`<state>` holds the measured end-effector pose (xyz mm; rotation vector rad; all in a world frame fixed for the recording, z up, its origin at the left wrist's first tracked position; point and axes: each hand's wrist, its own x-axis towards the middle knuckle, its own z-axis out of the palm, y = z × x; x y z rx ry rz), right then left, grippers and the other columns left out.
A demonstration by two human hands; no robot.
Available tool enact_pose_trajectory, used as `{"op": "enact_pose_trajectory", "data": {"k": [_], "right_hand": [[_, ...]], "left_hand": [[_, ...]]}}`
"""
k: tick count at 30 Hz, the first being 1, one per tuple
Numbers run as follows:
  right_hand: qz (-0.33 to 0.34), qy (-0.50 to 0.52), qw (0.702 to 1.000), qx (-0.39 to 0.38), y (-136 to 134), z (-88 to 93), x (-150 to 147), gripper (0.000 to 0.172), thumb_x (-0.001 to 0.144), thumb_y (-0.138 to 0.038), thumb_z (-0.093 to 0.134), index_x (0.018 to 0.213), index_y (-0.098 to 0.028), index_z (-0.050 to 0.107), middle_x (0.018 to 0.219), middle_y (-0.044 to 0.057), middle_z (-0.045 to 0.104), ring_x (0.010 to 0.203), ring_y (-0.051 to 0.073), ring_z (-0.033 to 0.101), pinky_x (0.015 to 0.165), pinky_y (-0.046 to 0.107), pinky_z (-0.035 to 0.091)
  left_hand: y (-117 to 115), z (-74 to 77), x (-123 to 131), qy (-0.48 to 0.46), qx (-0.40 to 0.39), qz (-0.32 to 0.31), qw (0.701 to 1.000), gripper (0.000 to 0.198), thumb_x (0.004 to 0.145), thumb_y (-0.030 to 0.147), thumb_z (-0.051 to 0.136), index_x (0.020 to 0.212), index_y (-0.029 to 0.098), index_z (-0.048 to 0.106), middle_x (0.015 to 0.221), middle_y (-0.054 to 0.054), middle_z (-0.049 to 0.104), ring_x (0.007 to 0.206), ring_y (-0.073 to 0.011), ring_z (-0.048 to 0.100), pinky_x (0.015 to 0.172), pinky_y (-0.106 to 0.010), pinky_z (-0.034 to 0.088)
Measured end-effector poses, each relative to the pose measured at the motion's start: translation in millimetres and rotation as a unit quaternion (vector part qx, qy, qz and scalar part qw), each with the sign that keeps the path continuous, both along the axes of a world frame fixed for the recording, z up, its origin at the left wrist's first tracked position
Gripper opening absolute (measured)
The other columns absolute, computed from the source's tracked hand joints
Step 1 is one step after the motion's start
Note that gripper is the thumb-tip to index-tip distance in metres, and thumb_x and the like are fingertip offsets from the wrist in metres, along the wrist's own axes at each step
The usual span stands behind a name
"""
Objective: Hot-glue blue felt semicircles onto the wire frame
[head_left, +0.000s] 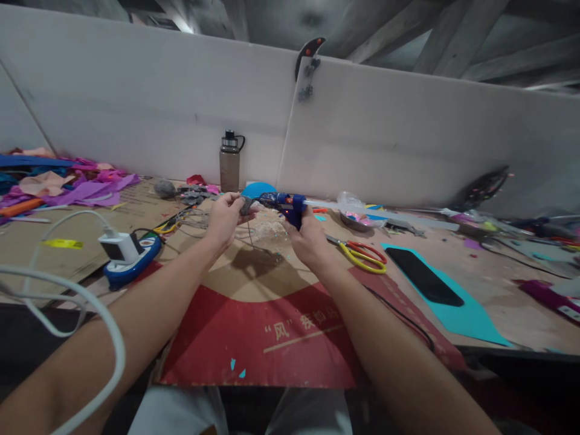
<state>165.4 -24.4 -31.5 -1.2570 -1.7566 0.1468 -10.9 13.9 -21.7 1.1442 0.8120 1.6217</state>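
Observation:
My right hand [309, 237] is wrapped round the handle of a blue hot glue gun [293, 203]. A long, pale glue stick [385, 212] juts out of the gun's back to the right. Its nozzle points left at a small grey lump [246, 205], which my left hand [225, 219] pinches between its fingers. I cannot tell whether nozzle and lump touch. A thin wire [251, 234] hangs below the lump. Under both hands lies a red and tan cardboard sheet [254, 344] with crumbs scattered on it. Scissors [367, 257] with red and yellow handles lie right of my right hand.
A blue power strip [133, 269] with a white charger [120, 248] and a looping white cable [115, 338] is at left. At the back stands a bottle [229, 166]. A black phone [423, 276] rests on turquoise sheet [480, 329] at right. Coloured scraps [90, 193] pile up far left.

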Motion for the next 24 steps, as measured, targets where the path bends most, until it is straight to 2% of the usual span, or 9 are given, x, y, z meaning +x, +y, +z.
{"op": "enact_pose_trajectory", "data": {"k": [20,22,24], "right_hand": [[0.005,0.004,1.000,0.000,1.2,-0.3,1.6,0.037,0.080,-0.029,0.050,0.114,-0.017,0.049,0.099,0.013,0.063,0.089,0.026,0.058,0.080,0.041,0.044],[-0.002,0.019,1.000,-0.001,3.5,-1.4,2.2,0.036,0.077,-0.027,0.052,0.112,-0.017,0.050,0.098,0.013,0.063,0.091,0.026,0.059,0.081,0.042,0.044],[-0.012,0.052,0.998,-0.029,8.6,-4.8,3.5,0.031,0.075,-0.027,0.055,0.104,-0.017,0.052,0.092,0.012,0.064,0.084,0.025,0.060,0.077,0.041,0.047]], "left_hand": [[4.7,-0.4,-5.7,-0.046,-0.015,-0.017,0.999,0.008,0.076,0.019,0.056,0.078,0.015,0.049,0.074,-0.002,0.063,0.068,-0.0154,0.068,0.067,-0.031,0.056],[6.2,-1.1,-6.9,-0.051,-0.017,-0.014,0.998,0.008,0.076,0.019,0.056,0.078,0.015,0.048,0.073,-0.002,0.063,0.069,-0.0158,0.068,0.067,-0.030,0.056],[6.6,-1.2,-7.1,-0.051,-0.020,-0.012,0.998,0.009,0.076,0.018,0.056,0.078,0.015,0.048,0.074,-0.002,0.063,0.069,-0.0159,0.069,0.065,-0.029,0.056]]}}
